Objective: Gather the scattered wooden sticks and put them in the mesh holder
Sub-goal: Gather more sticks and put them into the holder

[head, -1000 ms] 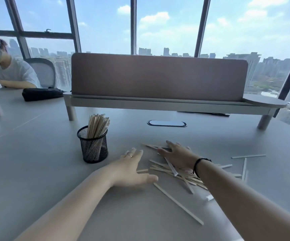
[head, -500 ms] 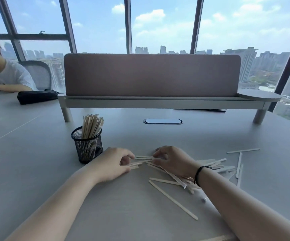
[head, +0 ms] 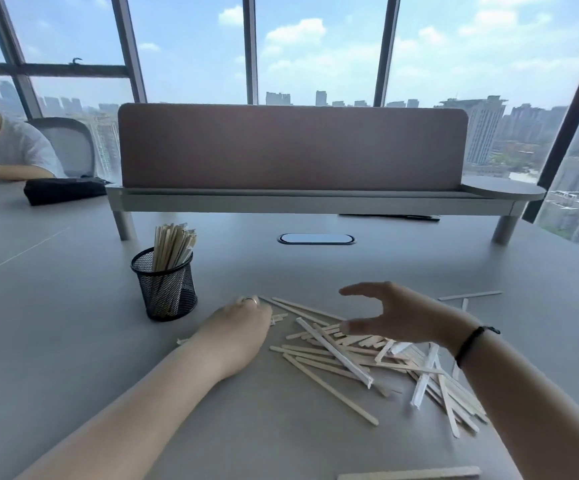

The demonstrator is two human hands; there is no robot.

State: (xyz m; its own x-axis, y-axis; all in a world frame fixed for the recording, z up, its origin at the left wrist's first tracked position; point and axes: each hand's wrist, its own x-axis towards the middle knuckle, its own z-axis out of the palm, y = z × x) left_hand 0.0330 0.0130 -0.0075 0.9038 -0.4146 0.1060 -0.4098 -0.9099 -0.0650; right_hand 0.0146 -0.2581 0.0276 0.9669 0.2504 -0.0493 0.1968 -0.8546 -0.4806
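Table (head: 73, 341), grey and wide, carries everything under my arms. Sticks (head: 350, 355) lie scattered in a loose heap on it, in front of me and off to my right. Mesh holder (head: 165, 289) stands upright just left of the heap, already holding a bundle of sticks. My right hand (head: 399, 317) hovers over the heap, fingers spread, gripping nothing. My left hand (head: 236, 327) rests curled at the heap's left edge; I cannot tell whether it pinches any sticks.

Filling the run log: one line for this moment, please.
left hand: on sticks, grip unclear | right hand: open above pile | holder: partly filled
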